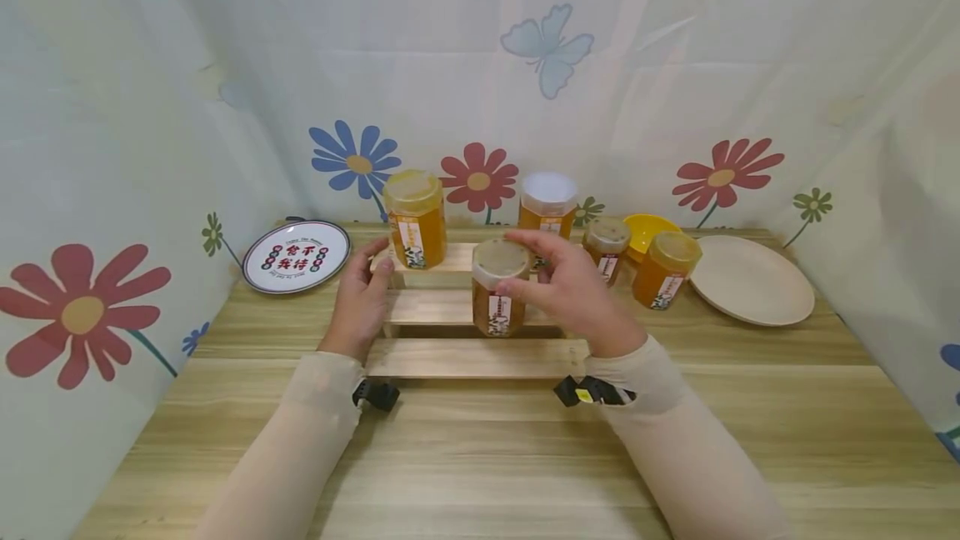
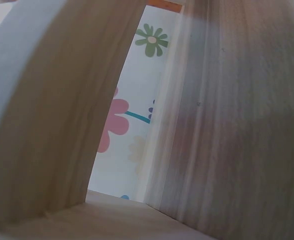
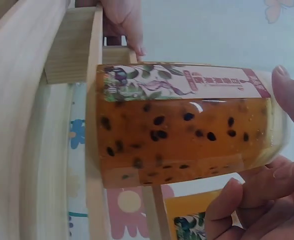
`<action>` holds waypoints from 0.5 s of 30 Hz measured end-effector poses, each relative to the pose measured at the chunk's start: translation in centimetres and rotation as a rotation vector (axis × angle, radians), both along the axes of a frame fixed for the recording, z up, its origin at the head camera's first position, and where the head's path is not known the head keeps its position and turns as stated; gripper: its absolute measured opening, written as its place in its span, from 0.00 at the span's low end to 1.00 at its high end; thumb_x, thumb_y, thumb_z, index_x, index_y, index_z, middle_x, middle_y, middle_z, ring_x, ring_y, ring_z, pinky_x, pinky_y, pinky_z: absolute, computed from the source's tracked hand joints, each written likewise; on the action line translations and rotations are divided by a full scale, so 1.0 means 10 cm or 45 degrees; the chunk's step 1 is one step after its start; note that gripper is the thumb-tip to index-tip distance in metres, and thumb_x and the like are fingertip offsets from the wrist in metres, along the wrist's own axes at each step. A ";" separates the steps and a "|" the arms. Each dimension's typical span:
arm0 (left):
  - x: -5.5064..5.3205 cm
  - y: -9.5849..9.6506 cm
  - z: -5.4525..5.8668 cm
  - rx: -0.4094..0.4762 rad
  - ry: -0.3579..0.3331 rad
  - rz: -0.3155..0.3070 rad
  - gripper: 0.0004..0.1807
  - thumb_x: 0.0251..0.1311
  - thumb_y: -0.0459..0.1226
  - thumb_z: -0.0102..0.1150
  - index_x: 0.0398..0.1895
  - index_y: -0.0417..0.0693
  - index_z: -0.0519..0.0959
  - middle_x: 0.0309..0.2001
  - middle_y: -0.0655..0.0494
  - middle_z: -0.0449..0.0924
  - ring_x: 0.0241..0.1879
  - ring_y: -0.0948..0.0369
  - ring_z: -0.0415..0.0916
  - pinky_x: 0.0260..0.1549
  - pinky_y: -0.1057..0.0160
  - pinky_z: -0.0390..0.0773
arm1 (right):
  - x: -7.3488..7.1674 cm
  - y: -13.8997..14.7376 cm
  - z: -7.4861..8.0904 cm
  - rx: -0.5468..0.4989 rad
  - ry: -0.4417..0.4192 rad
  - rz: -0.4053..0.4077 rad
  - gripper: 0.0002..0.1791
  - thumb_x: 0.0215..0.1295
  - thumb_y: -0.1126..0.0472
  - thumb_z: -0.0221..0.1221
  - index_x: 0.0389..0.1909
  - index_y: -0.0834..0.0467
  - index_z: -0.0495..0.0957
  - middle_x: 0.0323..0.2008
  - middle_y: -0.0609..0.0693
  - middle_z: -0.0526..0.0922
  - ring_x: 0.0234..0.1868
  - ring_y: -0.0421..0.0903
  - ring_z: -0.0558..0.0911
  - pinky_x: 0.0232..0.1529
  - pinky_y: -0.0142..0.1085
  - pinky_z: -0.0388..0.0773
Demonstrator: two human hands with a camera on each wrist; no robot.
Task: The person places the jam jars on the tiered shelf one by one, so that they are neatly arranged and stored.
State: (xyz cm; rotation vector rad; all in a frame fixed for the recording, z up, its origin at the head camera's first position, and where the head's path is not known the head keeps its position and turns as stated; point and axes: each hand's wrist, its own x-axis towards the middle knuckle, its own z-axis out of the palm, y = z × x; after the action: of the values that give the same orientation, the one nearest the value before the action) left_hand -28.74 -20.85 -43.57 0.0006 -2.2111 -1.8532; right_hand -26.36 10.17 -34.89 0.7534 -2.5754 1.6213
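Note:
My right hand (image 1: 573,290) grips a honey-type jar (image 1: 498,307) by its pale lid, thumb on one side and fingers on the other. Amber filling with dark seeds shows through the jar in the right wrist view. It is upright, its base right at the middle step of a three-step wooden rack (image 1: 465,358). At the rack's left end, my left hand (image 1: 357,304) holds the top step. Only the rack's boards (image 2: 247,120) and the wall behind fill the left wrist view. On the top step stand a yellow-lidded jar (image 1: 415,223) and a white-lidded jar (image 1: 549,194).
Right of the rack are a small jar (image 1: 606,244), another amber jar (image 1: 663,273), a yellow bowl (image 1: 651,232) and a beige plate (image 1: 757,286). A white plate with red lettering (image 1: 297,257) lies at the left. A flowered curtain (image 1: 450,65) closes off the back.

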 end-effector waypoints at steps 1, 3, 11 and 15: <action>0.00 0.00 0.00 -0.004 -0.002 0.003 0.26 0.84 0.41 0.45 0.80 0.49 0.64 0.79 0.54 0.63 0.70 0.56 0.66 0.71 0.53 0.66 | -0.01 -0.01 -0.02 -0.015 0.008 0.000 0.35 0.64 0.55 0.75 0.72 0.49 0.76 0.48 0.52 0.77 0.28 0.53 0.66 0.26 0.33 0.64; 0.00 0.00 -0.01 -0.006 0.000 0.003 0.26 0.84 0.41 0.45 0.80 0.49 0.64 0.79 0.53 0.63 0.70 0.56 0.66 0.71 0.53 0.66 | -0.02 -0.04 -0.05 -0.039 0.022 0.000 0.35 0.64 0.55 0.74 0.72 0.49 0.76 0.49 0.51 0.78 0.28 0.53 0.66 0.26 0.33 0.64; 0.01 0.00 -0.01 -0.002 -0.011 0.003 0.25 0.84 0.42 0.46 0.80 0.51 0.65 0.78 0.54 0.64 0.66 0.57 0.67 0.67 0.56 0.67 | -0.03 -0.15 -0.15 -0.144 0.085 -0.003 0.37 0.63 0.56 0.74 0.73 0.53 0.75 0.55 0.53 0.83 0.24 0.47 0.64 0.25 0.31 0.63; 0.02 0.00 0.01 -0.004 -0.019 -0.001 0.26 0.84 0.43 0.45 0.80 0.52 0.64 0.79 0.55 0.63 0.67 0.57 0.67 0.67 0.56 0.67 | -0.04 -0.21 -0.18 -0.216 0.072 0.028 0.38 0.63 0.54 0.72 0.75 0.55 0.73 0.60 0.55 0.83 0.25 0.45 0.67 0.25 0.30 0.66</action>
State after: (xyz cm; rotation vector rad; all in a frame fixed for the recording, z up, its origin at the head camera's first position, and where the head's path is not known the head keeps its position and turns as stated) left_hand -28.55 -20.89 -43.50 0.0126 -2.2241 -1.8562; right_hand -26.73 8.04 -36.74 0.8043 -2.3624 1.7701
